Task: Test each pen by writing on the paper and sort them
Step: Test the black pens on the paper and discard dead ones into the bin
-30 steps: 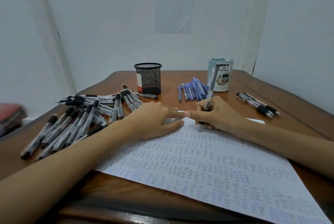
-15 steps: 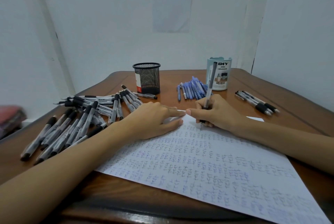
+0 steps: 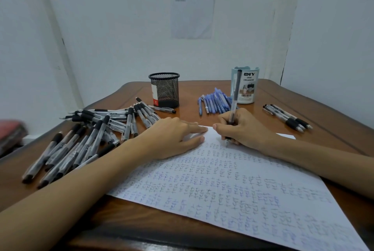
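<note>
Black-capped pen (image 3: 234, 98) stood near-upright, tip on the far edge of the scribbled paper (image 3: 232, 186), pinched by right hand (image 3: 240, 129) fingers. Left hand (image 3: 172, 137) lay flat, fingers straight, pressing the sheet. Black pens (image 3: 85, 135) heaped left.

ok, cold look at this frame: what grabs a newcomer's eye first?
The big white paper sheet, crammed with rows of tiny test scribbles, fills the near centre. At its far edge the right hand grips a clear black-topped pen with its tip on the sheet, and the left hand lies flat on it. A sprawl of black-grip clear pens lies to the left.
</note>
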{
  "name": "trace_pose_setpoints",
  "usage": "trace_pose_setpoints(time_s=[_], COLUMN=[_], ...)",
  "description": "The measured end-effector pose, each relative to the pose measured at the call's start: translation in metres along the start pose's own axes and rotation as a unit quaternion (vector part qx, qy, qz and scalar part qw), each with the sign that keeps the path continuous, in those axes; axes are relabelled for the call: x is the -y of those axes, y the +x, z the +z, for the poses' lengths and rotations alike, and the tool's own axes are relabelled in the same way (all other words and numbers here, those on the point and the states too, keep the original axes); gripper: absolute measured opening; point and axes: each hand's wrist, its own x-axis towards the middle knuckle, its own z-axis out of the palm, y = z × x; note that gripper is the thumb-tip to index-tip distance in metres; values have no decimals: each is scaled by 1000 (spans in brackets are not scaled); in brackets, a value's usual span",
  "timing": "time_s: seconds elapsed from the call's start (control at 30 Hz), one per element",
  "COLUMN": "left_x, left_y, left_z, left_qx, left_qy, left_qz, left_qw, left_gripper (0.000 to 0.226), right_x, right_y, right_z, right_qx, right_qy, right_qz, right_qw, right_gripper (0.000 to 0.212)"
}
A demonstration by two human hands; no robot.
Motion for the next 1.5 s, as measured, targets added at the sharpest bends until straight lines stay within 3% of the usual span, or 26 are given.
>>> trace_pose_setpoints(time_s=[0.43, 0.67, 0.8, 1.0, 1.23, 1.4, 1.5], left_x=[2, 4, 8, 8, 8, 8, 8], left_y=[-1, -6, -6, -6, -5, -4, -4], left_z=[0, -2, -1, -1, -2, -2, -2], left_qx=[1, -4, -5, 1, 9, 9, 10], left_qy=[-29, -29, -41, -38, -36, -34, -32], left_qz=[5, -7, -13, -17, -16, -15, -14], left_qw=[1000, 1000, 999, 999, 999, 999, 999], left_gripper=[46, 47, 46, 47, 46, 47, 47], right_x=[4, 12, 8, 3, 2, -1, 1], right_y=[-1, -3, 2, 3, 4, 9, 17], right_z=[1, -7, -14, -20, -20, -26, -48], right_qx=[-28, -71, -139, -143, -127, -148, -132], right_qy=[-18, 110, 74, 110, 125, 83, 9], right_qz=[-12, 69, 84, 67, 67, 71, 123], right_qw=[999, 989, 984, 981, 982, 983, 984], right_gripper=[40, 52, 14, 36, 42, 46, 43])
